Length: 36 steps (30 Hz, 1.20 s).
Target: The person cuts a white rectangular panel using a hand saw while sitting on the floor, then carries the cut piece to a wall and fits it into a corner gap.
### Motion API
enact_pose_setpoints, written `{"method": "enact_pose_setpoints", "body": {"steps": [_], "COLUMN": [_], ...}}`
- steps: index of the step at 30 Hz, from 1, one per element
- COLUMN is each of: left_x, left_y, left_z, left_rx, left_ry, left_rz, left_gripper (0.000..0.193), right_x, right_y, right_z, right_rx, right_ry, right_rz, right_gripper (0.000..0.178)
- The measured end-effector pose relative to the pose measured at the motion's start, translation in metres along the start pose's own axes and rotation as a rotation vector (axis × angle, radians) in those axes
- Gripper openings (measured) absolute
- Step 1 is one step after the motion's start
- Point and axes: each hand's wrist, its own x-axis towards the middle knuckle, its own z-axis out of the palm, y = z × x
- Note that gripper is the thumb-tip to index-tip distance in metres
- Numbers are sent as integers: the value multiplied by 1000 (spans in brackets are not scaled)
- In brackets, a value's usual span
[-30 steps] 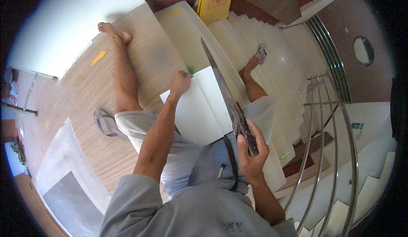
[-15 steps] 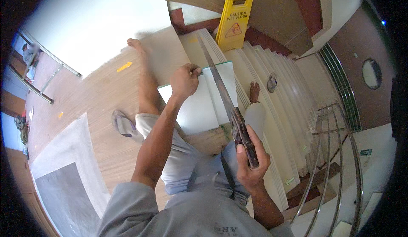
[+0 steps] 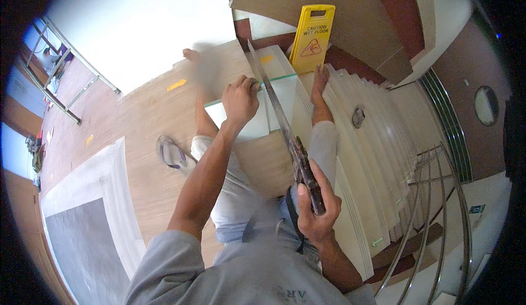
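My right hand (image 3: 319, 203) is wrapped round the dark, worn handle of a handsaw (image 3: 280, 109). Its long toothed blade points away from me and slants to the left, across the white panel (image 3: 284, 105). That panel has a thin green far edge and lies on a wooden surface between my legs. My left hand (image 3: 241, 101) is closed at the panel's far edge, left of the blade, fingers curled over it. The blade passes close to the left fingertips; whether its teeth touch the panel I cannot tell.
A yellow floor sign (image 3: 313, 39) stands beyond the panel. Pale stairs (image 3: 378, 141) descend at the right, with a metal railing (image 3: 468, 223). Slippers lie on the wooden floor (image 3: 148, 124) and on a step (image 3: 358, 116). Another person (image 3: 49, 61) is far left beside a metal frame.
My right foot has moved farther away, toward the yellow sign. The white panel sits farther from my body, baring more wood nearer me. Both hands keep their hold, and the saw has shifted slightly.
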Motion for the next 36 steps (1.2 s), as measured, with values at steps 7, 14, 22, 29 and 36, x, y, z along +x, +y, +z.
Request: {"method": "enact_pose_setpoints", "body": {"steps": [7,14,22,29,36], "left_x": [4,22,19,21,17], "left_y": [2,-18,-22,0,-45], "left_z": [-13,-14,-11,-30,1], "left_rx": [-113,-45,36,86,94], "left_ry": [-194,-452,-400,-404,-419], "left_rz": [-261,-357,-309,-364,-174], "left_gripper": [22,40,38,45,37], "right_x": [-9,-27,-34,-41,-45], "right_y": [5,6,8,10,-1], "right_z": [1,-4,-2,5,3], "right_rx": [13,-39,9,8,49], "right_ry": [-24,-54,-33,-46,-73], "right_rz": [30,-14,-58,-83,3], "right_gripper": [49,51,53,54,56]}}
